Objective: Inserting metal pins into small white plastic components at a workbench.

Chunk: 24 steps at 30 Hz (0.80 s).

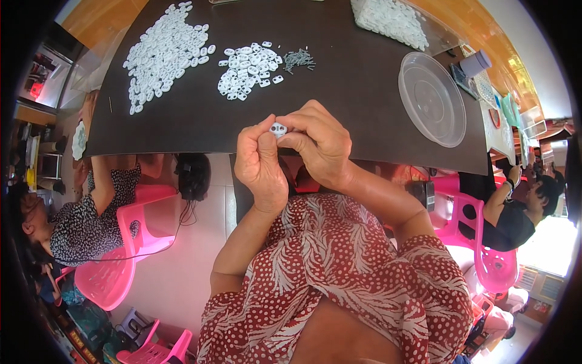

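left hand [263, 162]: grip pinched, thumb and fingertip closed on a small white piece [278, 129]
right hand [320, 142]: grip pinched too, closed on its other side
white piece: between both hands, by the table's [194, 130] near edge
left pile: white ovals [167, 51]
middle pile: white holed parts [245, 70], dark grey pins [298, 59] just beside
clear round lid [432, 100]: table's right side
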Available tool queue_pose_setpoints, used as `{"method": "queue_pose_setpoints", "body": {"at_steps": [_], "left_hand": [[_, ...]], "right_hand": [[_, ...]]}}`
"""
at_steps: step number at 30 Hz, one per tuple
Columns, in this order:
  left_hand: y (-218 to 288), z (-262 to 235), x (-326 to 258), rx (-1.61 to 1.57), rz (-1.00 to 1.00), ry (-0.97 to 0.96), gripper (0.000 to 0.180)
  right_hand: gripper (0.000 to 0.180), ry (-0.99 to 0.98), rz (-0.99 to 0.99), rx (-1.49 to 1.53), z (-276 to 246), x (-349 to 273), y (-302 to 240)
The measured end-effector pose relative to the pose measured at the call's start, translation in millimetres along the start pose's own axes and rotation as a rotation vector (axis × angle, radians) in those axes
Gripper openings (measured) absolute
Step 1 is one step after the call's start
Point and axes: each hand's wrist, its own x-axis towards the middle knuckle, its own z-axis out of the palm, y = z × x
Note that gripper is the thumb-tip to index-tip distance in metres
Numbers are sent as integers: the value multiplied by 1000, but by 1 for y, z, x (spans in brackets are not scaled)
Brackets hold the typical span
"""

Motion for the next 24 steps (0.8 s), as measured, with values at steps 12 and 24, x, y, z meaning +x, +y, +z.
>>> {"method": "queue_pose_setpoints", "body": {"at_steps": [12,24], "left_hand": [[8,5,4,-115,-30,19,22],[5,17,0,-58,58,45,20]], "right_hand": [[26,13,54,-39,1,3,-7],[25,77,-114,-62,2,-1,4]]}}
